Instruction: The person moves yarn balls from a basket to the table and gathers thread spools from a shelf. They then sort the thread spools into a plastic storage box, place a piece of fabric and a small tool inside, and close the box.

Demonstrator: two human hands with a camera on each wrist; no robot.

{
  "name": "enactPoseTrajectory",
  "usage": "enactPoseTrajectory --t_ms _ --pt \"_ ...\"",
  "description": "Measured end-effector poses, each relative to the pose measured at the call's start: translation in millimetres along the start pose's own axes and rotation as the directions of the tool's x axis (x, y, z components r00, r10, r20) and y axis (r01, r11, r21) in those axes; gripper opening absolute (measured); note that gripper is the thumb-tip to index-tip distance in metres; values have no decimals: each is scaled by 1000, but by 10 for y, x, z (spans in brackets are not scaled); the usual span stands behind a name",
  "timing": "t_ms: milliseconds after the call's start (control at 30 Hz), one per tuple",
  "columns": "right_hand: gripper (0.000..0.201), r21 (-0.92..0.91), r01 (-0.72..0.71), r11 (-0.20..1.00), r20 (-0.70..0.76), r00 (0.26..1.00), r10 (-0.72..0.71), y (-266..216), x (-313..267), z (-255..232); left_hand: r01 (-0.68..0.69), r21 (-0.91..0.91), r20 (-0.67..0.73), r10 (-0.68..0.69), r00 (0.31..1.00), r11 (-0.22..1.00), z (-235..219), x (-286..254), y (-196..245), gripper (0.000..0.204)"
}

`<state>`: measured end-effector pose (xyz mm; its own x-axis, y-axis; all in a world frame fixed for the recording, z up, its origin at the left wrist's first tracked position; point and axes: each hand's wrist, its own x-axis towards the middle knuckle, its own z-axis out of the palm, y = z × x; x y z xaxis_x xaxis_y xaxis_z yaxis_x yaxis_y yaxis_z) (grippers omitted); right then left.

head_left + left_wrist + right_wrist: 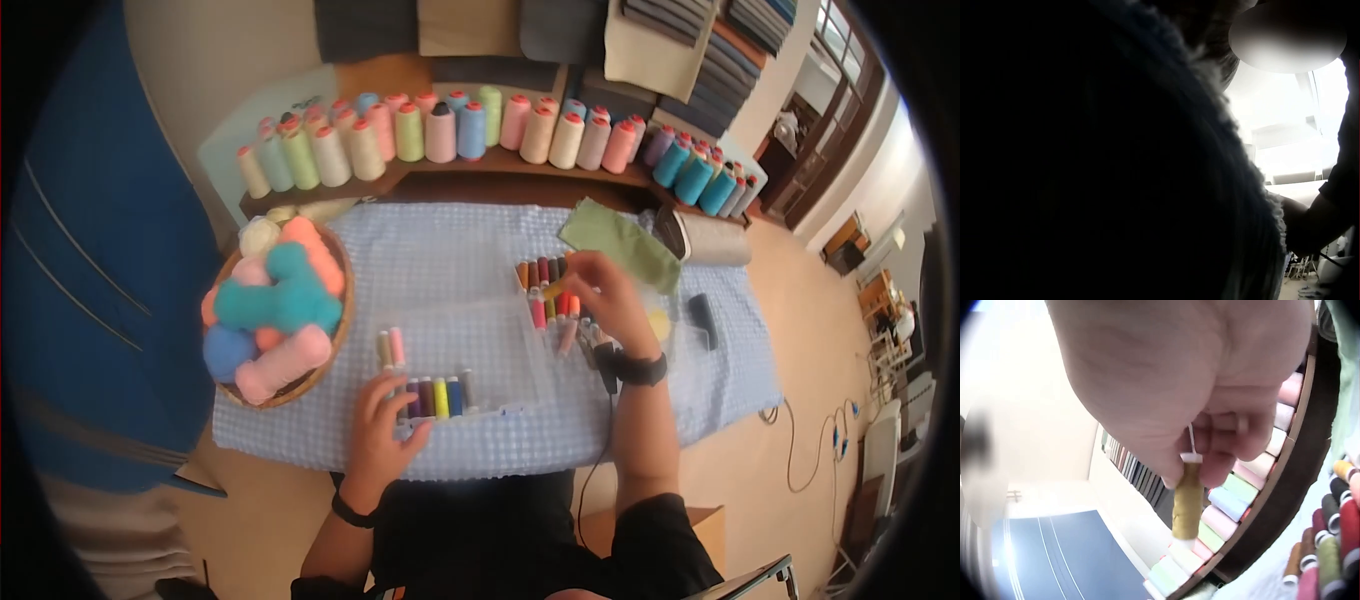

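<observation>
In the head view my right hand is above the right part of a clear plastic case, over rows of small thread spools. In the right wrist view its thumb and fingers pinch a mustard-yellow spool by one end. My left hand rests at the case's front left, fingers spread and bent beside a row of spools, purple, brown, yellow and blue. Two more spools lie just behind that hand. The left wrist view is mostly dark cloth; the left fingers are hidden there.
A basket of yarn stands at the left on the checked cloth. Large thread cones line a shelf behind. Green fabric, a grey roll and a dark-handled tool lie at the right.
</observation>
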<state>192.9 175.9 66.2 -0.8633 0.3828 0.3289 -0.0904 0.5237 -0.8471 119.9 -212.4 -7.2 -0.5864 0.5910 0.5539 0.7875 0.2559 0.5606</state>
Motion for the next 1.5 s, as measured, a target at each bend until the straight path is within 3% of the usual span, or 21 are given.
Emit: enactPoseTrajectory --t_ms 33,133,267,467,500,633,833,933,1133,1233,1433,1500 --pt "19 111 -33 993 45 999 28 -101 -39 32 0 0 5 0 1000 1000 0 -18 -4 45" --pt "17 -118 -156 981 214 960 179 16 -65 -55 -10 2 -9 10 1000 1000 31 -16 -11 44" --pt "16 -201 75 977 180 983 -38 126 -93 -100 14 -4 -20 -14 1000 1000 44 -22 -3 43" --pt "16 -259 -36 965 263 959 107 58 -93 -168 27 23 8 -27 1000 999 19 -10 21 37" --pt "17 -244 -8 970 254 965 72 131 -113 -136 26 28 8 -26 1000 999 21 1 11 36" --pt "21 -300 -156 941 273 931 242 9 -107 -95 26 34 19 -27 999 999 9 -4 10 35" --pt "21 -278 -204 939 265 923 279 -33 -119 -57 12 25 25 -13 1000 1000 -8 13 22 34" --pt "21 -322 -150 935 280 928 245 -15 -114 -46 6 36 28 -7 1000 999 -5 8 13 33" --pt "19 -352 -235 906 287 894 344 -78 -100 -29 0 45 37 -1 999 999 -2 6 1 31" --pt "17 -319 118 940 310 951 -14 173 -113 -34 -5 51 41 3 999 999 -7 15 5 30" --pt "14 -154 -100 983 101 988 116 20 -104 46 -7 38 19 6 1000 999 -10 0 1 29" --pt "16 -145 -12 989 126 992 30 -106 -137 102 -7 29 10 7 1000 1000 9 31 14 29"
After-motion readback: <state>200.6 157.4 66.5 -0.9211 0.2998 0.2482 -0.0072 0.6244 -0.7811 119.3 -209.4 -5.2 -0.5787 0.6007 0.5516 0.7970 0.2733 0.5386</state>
